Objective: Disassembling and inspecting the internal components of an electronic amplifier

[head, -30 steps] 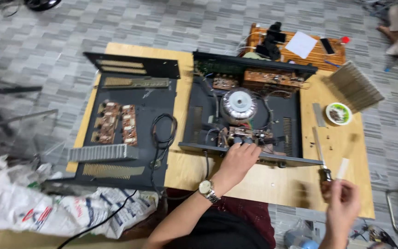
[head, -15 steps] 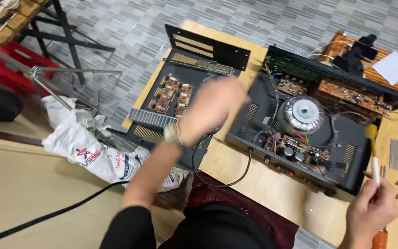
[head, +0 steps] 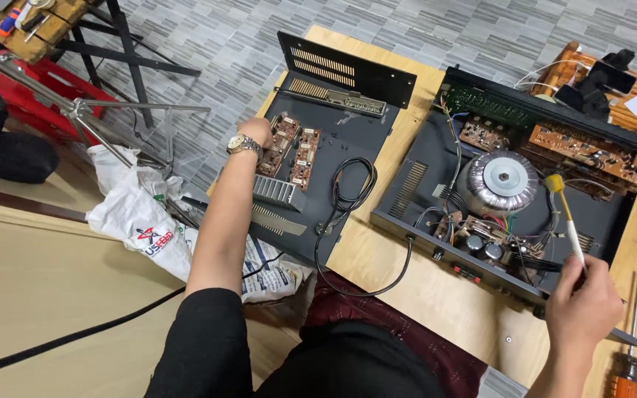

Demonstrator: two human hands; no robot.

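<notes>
left hand [head: 257, 133] reaches out to the far-left side of the worktop [head: 377, 258], fingers curled over the edge of the twin circuit boards [head: 291, 151] that lie in the open black cover tray [head: 333, 140]; grip looks partly closed on the nearer board, though whether it truly clasps it i cannot tell. boards run long axis away from the body. right hand [head: 582, 302] is clenched on a brush [head: 563, 214], yellow tip up, over the open amplifier chassis [head: 510, 191]. the left hand is the nearer to the boards.
</notes>
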